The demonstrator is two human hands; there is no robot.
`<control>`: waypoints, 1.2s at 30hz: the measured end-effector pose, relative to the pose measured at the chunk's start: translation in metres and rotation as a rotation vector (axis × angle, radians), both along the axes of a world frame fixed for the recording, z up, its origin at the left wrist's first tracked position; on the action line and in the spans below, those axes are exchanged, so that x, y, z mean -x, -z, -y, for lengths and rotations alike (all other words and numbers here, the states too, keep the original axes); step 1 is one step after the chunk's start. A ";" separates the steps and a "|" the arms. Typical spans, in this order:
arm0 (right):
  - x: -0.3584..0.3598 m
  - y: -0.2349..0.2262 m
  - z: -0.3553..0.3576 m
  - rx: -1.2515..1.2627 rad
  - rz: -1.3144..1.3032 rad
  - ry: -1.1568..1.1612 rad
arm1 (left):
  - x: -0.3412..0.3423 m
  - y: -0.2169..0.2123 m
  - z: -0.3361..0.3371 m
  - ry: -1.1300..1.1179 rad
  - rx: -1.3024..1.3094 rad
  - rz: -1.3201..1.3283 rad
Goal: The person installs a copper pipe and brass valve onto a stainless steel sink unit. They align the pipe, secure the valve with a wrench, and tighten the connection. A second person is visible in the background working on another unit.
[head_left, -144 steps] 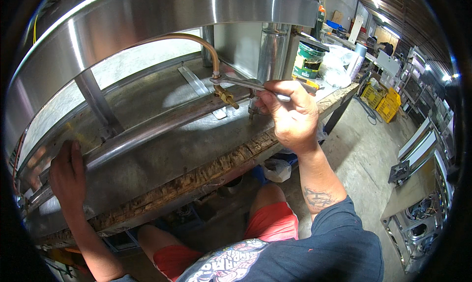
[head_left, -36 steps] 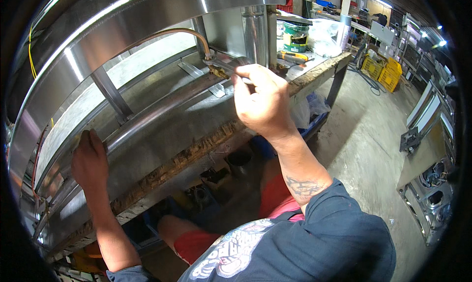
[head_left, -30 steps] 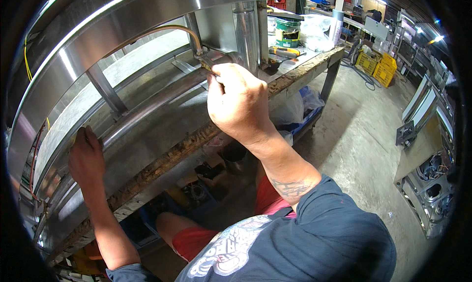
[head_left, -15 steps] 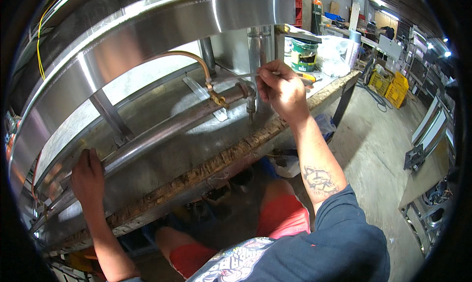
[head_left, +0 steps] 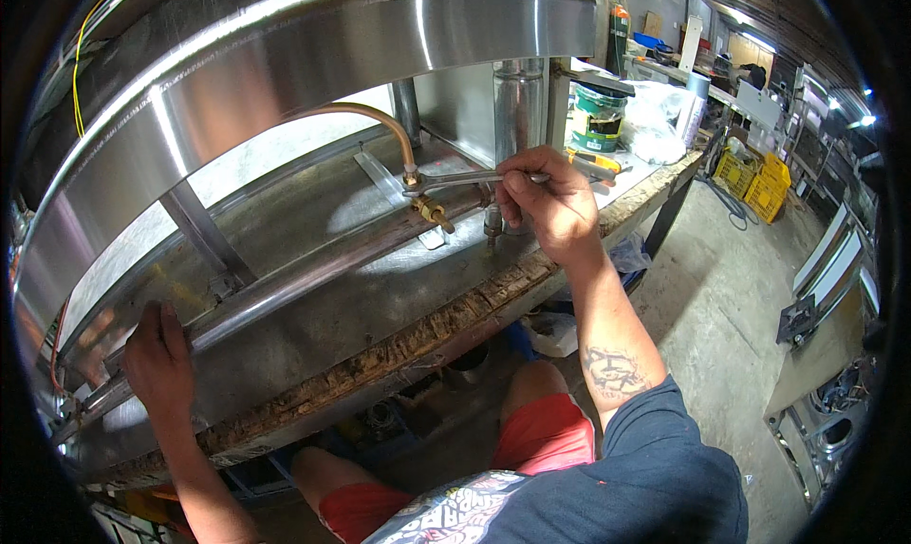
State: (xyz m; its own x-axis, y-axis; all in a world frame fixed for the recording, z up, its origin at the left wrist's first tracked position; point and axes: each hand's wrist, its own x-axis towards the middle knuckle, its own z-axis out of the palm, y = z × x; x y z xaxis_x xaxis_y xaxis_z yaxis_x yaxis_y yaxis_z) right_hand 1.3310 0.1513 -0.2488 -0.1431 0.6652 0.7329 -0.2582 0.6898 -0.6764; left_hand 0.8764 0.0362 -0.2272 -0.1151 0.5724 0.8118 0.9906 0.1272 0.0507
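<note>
In my right hand [head_left: 555, 207] is a metal wrench [head_left: 460, 178], pinched by the handle between thumb and fingers. The wrench head meets the nut [head_left: 410, 178] where a bent copper tube [head_left: 375, 115] joins a brass valve [head_left: 434, 212]. This valve sits on a long metal pipe [head_left: 304, 280] that runs slantwise under a curved steel band [head_left: 275, 79]. At the pipe's near left part, my left hand [head_left: 159, 364] is closed around it, its thumb side up; the fingertips are partly hidden.
The workbench has a rough, worn wooden edge [head_left: 408, 354]. A green tub [head_left: 598, 121], a plastic bag [head_left: 655, 131] and a spray can [head_left: 693, 107] stand at its right end. Yellow crates [head_left: 764, 183] sit on the floor beyond. Steel legs [head_left: 204, 226] support the band.
The wrench, seen edge-on before, now shows its flat side, and its handle end has swung slightly lower with my right hand. My left hand stays on the pipe. The view has shifted slightly.
</note>
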 end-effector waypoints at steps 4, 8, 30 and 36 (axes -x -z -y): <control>0.000 0.005 0.003 0.051 -0.071 0.007 | -0.001 -0.001 0.001 0.004 0.073 0.105; -0.001 0.003 0.002 0.083 -0.130 0.041 | -0.002 -0.002 0.001 0.005 0.060 0.067; 0.028 0.003 0.015 -0.020 -0.132 0.299 | 0.007 0.004 -0.002 -0.024 0.029 0.090; 0.046 0.004 0.015 -0.054 -0.232 0.445 | 0.000 -0.001 0.001 -0.087 -0.029 -0.102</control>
